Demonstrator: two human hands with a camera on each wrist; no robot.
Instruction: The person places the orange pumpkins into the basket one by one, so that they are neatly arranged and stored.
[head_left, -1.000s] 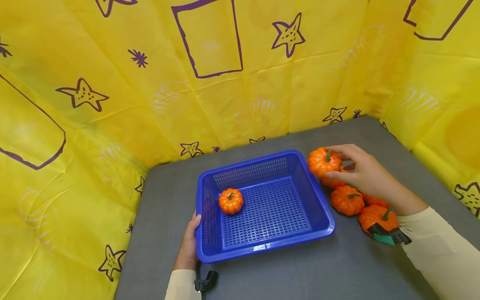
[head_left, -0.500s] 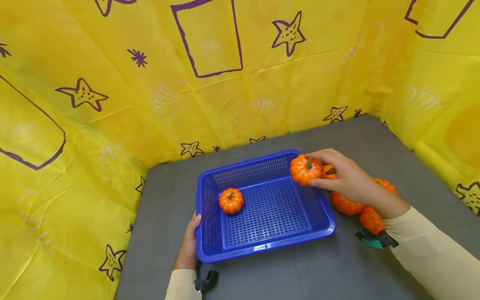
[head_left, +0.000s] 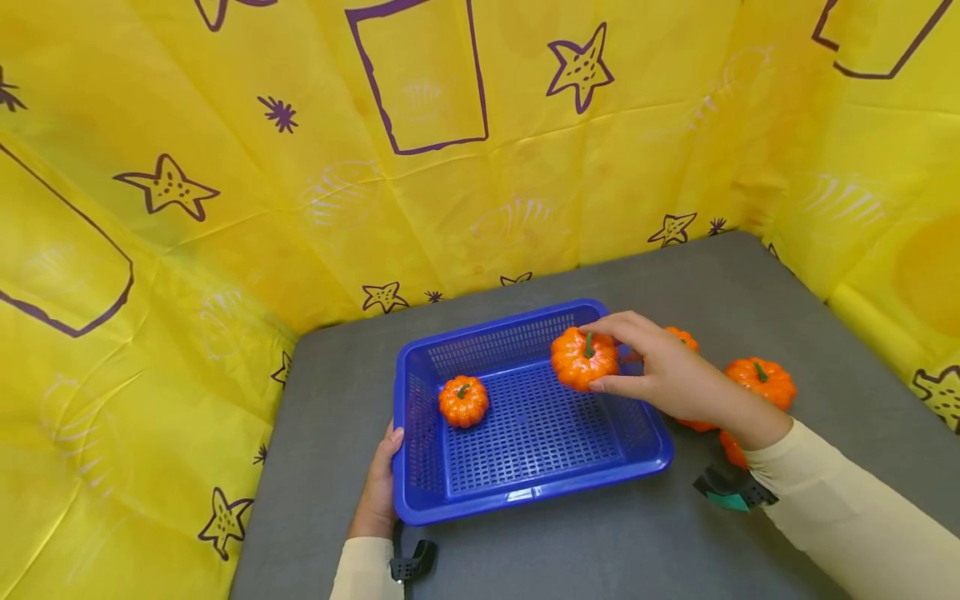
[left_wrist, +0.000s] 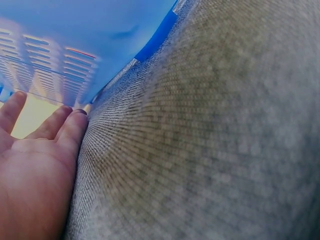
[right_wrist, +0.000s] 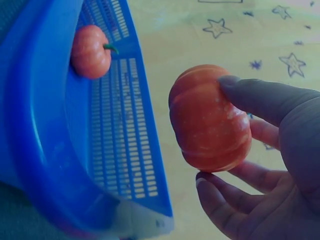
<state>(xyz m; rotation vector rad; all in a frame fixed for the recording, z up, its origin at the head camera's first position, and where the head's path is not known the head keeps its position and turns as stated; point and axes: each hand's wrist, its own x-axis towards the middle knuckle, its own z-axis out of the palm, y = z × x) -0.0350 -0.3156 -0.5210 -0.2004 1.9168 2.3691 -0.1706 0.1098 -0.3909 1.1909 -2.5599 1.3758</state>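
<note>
- Pinching an orange pumpkin (head_left: 576, 365) between thumb and fingertips of the right hand (head_left: 663, 371), stem up, above the right side of the blue basket (head_left: 540, 490), clear of its rim.
- Holding the basket at its left edge with the left hand (head_left: 377, 477), thumb on the rim, fingers outside.
- Inside, near the basket's left edge, a second pumpkin (head_left: 463, 403).
- Between basket and right edge of the grey table (head_left: 570, 550), more pumpkins (head_left: 772, 388), partly hidden.

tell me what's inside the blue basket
One orange pumpkin sits near the left wall. The right hand holds another pumpkin over the basket; they cover part of its bottom, which can't be seen.
</note>
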